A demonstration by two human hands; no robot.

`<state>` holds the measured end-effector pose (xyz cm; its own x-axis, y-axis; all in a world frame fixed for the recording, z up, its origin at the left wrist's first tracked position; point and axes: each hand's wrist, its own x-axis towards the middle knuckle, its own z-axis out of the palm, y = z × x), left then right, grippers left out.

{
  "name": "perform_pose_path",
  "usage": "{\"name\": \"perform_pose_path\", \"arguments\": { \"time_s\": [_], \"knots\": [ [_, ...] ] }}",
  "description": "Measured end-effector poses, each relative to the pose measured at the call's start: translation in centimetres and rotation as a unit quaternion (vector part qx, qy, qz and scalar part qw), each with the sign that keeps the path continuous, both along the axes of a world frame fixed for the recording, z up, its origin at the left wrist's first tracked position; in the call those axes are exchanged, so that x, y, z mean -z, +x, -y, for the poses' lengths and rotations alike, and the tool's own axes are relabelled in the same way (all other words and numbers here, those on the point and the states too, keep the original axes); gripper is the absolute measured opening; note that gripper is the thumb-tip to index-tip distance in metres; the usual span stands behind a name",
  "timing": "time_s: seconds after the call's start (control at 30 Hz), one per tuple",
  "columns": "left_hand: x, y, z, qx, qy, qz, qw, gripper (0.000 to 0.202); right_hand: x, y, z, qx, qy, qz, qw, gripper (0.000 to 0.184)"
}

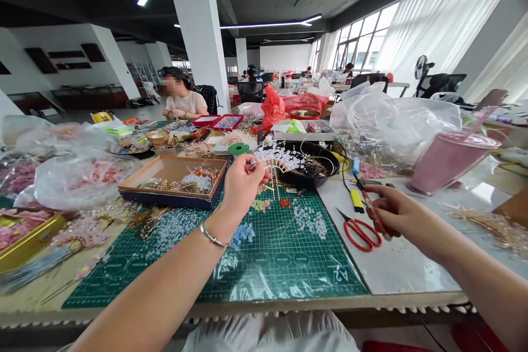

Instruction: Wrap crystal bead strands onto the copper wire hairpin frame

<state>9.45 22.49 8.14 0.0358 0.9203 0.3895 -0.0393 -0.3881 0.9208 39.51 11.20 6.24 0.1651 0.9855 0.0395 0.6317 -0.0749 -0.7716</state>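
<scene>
My left hand [243,184] is closed, pinching one end of a hair comb [281,160] with a curved gold base, long gold prongs and pale blue-white beaded flowers. The comb is held above a green cutting mat [272,278]. Off to the right, my right hand [390,212] is closed around red-handled pliers [367,198], their dark tips pointing up and away. Beside it on a white board lie red-handled scissors [362,235] and a yellow lighter [357,200]. Clear beads [310,222] and blue petals [242,235] are scattered over the mat.
A cardboard box [173,181] of gold parts stands left, near plastic bags [78,176]. Behind the comb sits a black bowl [317,176]. A pink drink cup [449,162] is at right, by a large clear bag [396,121]. Another person [183,96] sits across the table.
</scene>
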Motion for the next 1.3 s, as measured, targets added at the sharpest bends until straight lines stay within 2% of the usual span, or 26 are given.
{"name": "perform_pose_path", "arguments": {
  "time_s": [0.17,0.3,0.4,0.53,0.73,1.0,1.3],
  "knots": [
    [-0.1,1.7,-2.4,0.007,0.010,-0.005,1.000,0.017,-2.4,-6.4,-2.0,-0.124,-0.006,-0.020,0.992,0.046],
    [0.2,2.4,-3.7,0.012,0.018,-0.005,1.000,0.015,-3.2,-8.7,-5.5,-0.118,0.006,-0.014,0.993,0.048],
    [0.4,2.5,-4.5,0.012,0.021,-0.009,1.000,0.017,-3.1,-8.9,-7.8,-0.103,0.008,-0.012,0.995,0.049],
    [0.6,2.6,-5.4,0.012,0.026,-0.017,0.999,0.017,-2.8,-8.9,-9.4,-0.098,0.015,-0.015,0.995,0.049],
    [0.9,3.2,-6.6,0.010,0.033,-0.032,0.999,0.016,-2.6,-9.1,-10.5,-0.106,0.000,-0.035,0.994,0.050],
    [1.5,4.3,-8.4,-0.002,0.040,-0.057,0.998,0.018,-2.6,-7.7,-12.4,-0.072,0.001,-0.027,0.997,0.051],
    [1.6,5.0,-9.6,-0.011,0.050,-0.077,0.996,0.015,-2.8,-7.1,-12.5,-0.127,-0.013,-0.042,0.991,0.053]
  ]
}}
